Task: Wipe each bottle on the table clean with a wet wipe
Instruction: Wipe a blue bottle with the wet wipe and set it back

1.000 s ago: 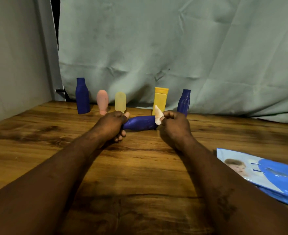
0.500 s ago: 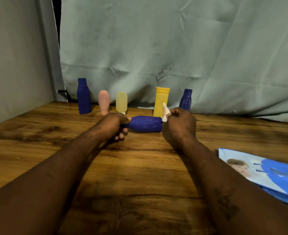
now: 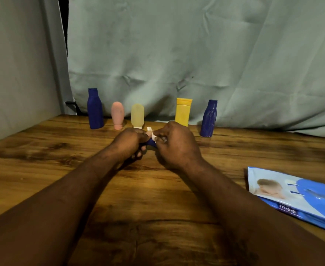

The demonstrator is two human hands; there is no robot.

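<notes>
Blue bottle (image 3: 151, 143), over desk (image 3: 157, 198) centre, mostly hidden: left hand (image 3: 131, 141) curled round it, right hand (image 3: 177, 148) pinching wipe (image 3: 152, 133) against it. Step, likely: wiping. Next calls for turning bottle to unwiped sides

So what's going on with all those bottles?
A person is wiping a small blue bottle. Their left hand grips it over the wooden table, and the right hand pinches a white wet wipe against it. The hands hide most of it. Behind stand a dark blue bottle, pink bottle, pale yellow bottle, yellow tube and ribbed blue bottle. The pack of wipes lies at right.
</notes>
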